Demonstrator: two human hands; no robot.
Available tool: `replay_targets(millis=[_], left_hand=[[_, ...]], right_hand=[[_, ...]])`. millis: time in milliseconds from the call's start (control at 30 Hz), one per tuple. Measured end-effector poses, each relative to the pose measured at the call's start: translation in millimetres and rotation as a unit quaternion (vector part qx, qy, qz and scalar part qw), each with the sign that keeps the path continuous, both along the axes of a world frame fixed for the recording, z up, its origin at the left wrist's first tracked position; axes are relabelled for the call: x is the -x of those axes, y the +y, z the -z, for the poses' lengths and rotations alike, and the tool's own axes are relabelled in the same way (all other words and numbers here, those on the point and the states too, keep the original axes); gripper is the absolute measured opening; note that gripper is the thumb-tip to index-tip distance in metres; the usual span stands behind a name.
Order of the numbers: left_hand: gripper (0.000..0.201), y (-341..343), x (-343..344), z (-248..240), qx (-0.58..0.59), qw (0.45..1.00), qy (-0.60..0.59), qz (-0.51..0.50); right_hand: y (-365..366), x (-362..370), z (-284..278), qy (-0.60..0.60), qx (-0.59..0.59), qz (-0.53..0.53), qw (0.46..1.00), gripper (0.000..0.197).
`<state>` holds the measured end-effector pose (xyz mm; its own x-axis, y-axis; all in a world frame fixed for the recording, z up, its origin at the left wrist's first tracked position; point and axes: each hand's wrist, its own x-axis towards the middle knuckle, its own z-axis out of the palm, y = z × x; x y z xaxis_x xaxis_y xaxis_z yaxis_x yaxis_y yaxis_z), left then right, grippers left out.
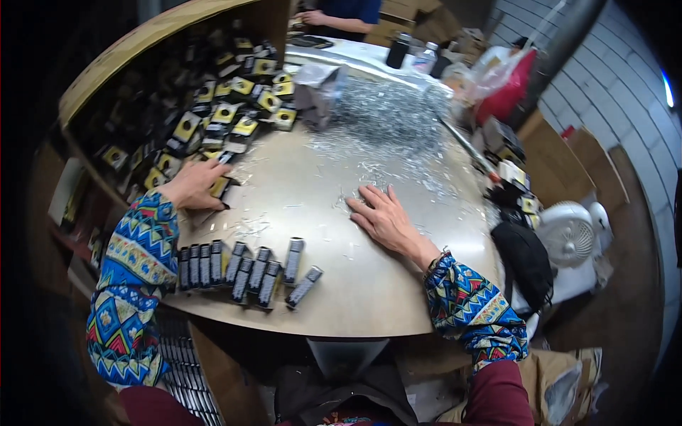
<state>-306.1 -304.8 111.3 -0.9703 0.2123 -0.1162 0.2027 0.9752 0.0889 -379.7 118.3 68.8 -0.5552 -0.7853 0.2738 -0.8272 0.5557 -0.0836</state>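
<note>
My left hand is at the near edge of a heap of small black-and-yellow boxes, its fingers and thumb around one small box. The fingers partly cover that box. My right hand lies palm down on the tabletop, fingers apart, with the tips beside loose silvery metal pieces. Nothing shows in its grasp. Between my forearms, toward the table's near left edge, several narrow black boxes lie in an uneven row with their printed sides up.
A large pile of thin metal pieces covers the far table, beside a grey bag. A curved wooden rim bounds the box heap. At right are a black bag and white fan. Another person sits beyond.
</note>
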Motion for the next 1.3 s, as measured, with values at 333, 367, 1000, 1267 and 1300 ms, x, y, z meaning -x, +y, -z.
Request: replay_targets(millis=[333,367,1000,1267,1300], left_hand=[[0.065,50,-2,-20,-0.216,0.961,0.070,-0.155],[0.064,50,-6,-22,-0.233,0.950,0.128,-0.167],[0.025,206,-293,80,-0.788,0.436,-0.137,-0.411],[0.030,312,-317,163,-0.744,0.465,-0.257,-0.405],[0.033,317,-316,159,-0.768,0.433,-0.254,-0.398]], right_hand=[[102,-15,11,-0.056,0.051,0.110,0.991,0.039],[102,-19,7,-0.057,0.054,0.106,0.991,0.039],[-9,-110,16,-0.085,0.034,0.038,0.995,0.044],[-16,-213,22,-0.075,0.076,0.116,0.988,0.042],[-16,-225,21,-0.072,0.075,0.122,0.987,0.044]])
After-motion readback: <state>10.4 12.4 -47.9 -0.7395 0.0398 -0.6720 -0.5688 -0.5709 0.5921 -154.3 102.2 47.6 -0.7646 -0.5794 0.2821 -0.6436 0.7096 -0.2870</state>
